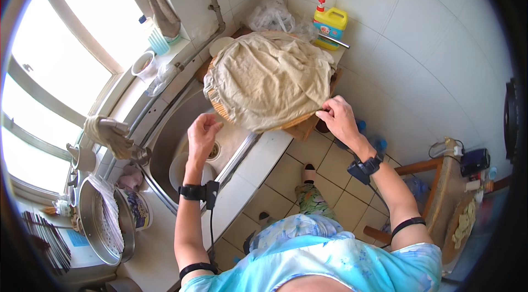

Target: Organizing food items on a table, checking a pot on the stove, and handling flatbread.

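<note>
A wrinkled beige cloth (272, 79) lies spread over a round woven basket or tray (225, 112), whose tan rim shows along the front and left. This stands on a wooden board (303, 130) at the far end of the counter, partly over the sink. My right hand (340, 120) pinches the cloth's edge at the basket's near right side. Above the sink basin, left of the basket and apart from it, is my left hand (202, 131), its fingers curled and nothing visible in them. Whatever the cloth covers is hidden.
The steel sink (165, 147) holds a pale bowl (181, 170). Behind the basket are plastic bags (272, 15) and a yellow pump jug (330, 23). A steel steamer pot (99, 226) and a plastic tub (140, 209) stand left. Water bottles (377, 142) and a wooden table (439, 197) are right.
</note>
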### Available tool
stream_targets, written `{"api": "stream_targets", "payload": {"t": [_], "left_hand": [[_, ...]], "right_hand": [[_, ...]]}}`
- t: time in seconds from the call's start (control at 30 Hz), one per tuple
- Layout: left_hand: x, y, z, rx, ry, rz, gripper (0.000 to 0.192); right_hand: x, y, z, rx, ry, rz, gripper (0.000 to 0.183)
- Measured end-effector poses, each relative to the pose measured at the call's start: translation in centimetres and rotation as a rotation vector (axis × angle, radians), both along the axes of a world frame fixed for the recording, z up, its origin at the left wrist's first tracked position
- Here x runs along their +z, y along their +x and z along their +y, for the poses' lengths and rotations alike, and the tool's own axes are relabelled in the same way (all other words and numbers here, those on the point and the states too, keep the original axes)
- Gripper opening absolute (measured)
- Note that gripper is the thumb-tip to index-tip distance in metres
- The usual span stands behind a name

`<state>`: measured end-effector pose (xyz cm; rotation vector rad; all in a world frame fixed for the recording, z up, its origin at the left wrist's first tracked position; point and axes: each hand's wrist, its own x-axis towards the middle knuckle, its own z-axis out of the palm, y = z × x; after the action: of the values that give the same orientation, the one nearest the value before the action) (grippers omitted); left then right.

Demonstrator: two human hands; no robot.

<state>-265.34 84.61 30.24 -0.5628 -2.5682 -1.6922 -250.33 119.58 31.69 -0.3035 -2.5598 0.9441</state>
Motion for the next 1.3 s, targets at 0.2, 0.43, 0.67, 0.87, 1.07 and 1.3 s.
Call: {"api": "stream_targets", "payload": {"t": [0.2, 0.43, 0.67, 0.87, 1.07, 1.3], "left_hand": [[0.0, -7.3, 4.2, 0.138, -0.18, -0.073, 0.029], [1.6, -10.1, 7.2, 0.151, -0.447, -0.188, 0.018], [3.6, -11.1, 6.0, -0.055, -0.343, -0.22, 0.01], [10.8, -12.5, 7.3, -0.195, 0.099, -0.285, 0.004], [17.6, -14.3, 12.7, -0.388, 0.356, -0.067, 0.022], [19.7, -13.6, 17.3, -0.483, 0.366, 0.116, 0.051]], "right_hand": [[0.5, -8.2, 4.2, 0.175, 0.288, 0.043, 0.05], [-0.7, -11.9, 6.7, 0.35, 0.348, 0.0, 0.038], [0.5, -12.8, 8.3, 0.474, -0.047, -0.033, 0.016], [8.5, -15.7, 10.9, 0.456, -0.329, -0.06, 0.012], [17.6, -20.6, 7.9, 0.519, -0.747, 0.157, 0.012], [22.9, -22.7, 0.3, 0.78, -0.734, 0.25, 0.015]]}}
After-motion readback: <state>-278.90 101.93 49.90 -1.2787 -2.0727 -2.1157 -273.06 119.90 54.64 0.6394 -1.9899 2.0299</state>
